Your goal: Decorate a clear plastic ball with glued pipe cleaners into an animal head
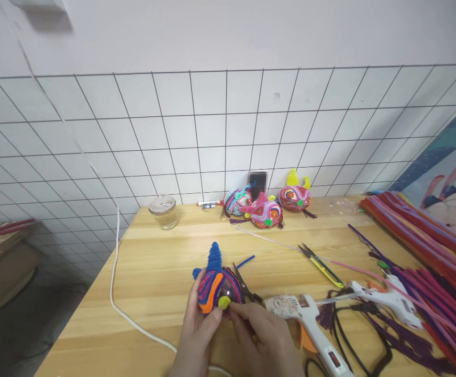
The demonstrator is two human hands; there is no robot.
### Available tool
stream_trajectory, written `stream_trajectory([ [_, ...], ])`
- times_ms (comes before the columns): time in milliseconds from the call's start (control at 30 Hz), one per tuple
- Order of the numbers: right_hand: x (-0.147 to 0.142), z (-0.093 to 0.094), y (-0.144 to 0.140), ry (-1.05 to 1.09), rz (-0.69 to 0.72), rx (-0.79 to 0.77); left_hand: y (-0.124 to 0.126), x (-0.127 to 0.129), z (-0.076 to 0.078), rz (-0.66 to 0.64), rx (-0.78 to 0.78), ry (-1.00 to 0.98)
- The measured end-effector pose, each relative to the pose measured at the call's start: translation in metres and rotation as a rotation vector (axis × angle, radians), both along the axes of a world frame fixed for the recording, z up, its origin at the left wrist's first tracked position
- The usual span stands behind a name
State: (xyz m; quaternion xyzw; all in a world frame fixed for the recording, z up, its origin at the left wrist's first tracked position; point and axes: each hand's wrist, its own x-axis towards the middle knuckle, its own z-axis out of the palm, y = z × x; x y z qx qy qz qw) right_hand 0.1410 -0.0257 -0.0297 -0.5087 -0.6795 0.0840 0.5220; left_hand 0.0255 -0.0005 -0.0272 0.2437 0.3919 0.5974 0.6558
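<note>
Left hand (196, 335) cupped the pipe-cleaner ball (217, 285) at table centre, fingers curled round it. Right hand (265, 340) pinched the yellow coil (224, 302) at the ball's 6 o'clock; scissors (245, 287) lay touching at 3 o'clock.

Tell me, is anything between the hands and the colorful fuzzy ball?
No. Both hands are already on the fuzzy ball: the left hand cups it from below, and the right hand has its fingers at the yellow-green coil on its front. The scissors lie behind it.
</note>
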Motion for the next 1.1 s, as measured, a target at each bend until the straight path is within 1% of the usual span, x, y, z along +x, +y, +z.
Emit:
stream_trajectory([
  [67, 0.0000, 0.0005, 0.0003, 0.001, -0.010, 0.002, 0.0029, -0.0031, -0.0023, -0.045, -0.002, -0.058],
  [167, -0.0004, 0.0009, 0.0007, 0.007, -0.009, 0.015, 0.0040, -0.0063, -0.0022, -0.059, 0.005, -0.099],
  [367, -0.0002, 0.0024, 0.0007, 0.000, -0.008, 0.005, -0.0007, -0.0052, 0.0047, -0.023, -0.019, -0.039],
  [600, -0.0007, 0.0029, -0.0002, 0.009, -0.006, -0.007, -0.0006, 0.0014, 0.0028, 0.071, -0.044, 0.025],
  [800, -0.0003, 0.0012, -0.0002, 0.016, 0.000, -0.007, -0.0011, -0.0006, 0.0039, 0.025, -0.053, 0.019],
  [967, 0.0001, 0.0004, 0.0004, 0.009, -0.001, -0.003, -0.0009, 0.0006, 0.0013, 0.079, -0.057, 0.051],
  [1100, -0.0002, 0.0011, 0.0006, 0.010, 0.000, -0.018, -0.0007, 0.0016, 0.0007, 0.053, -0.074, 0.031],
])
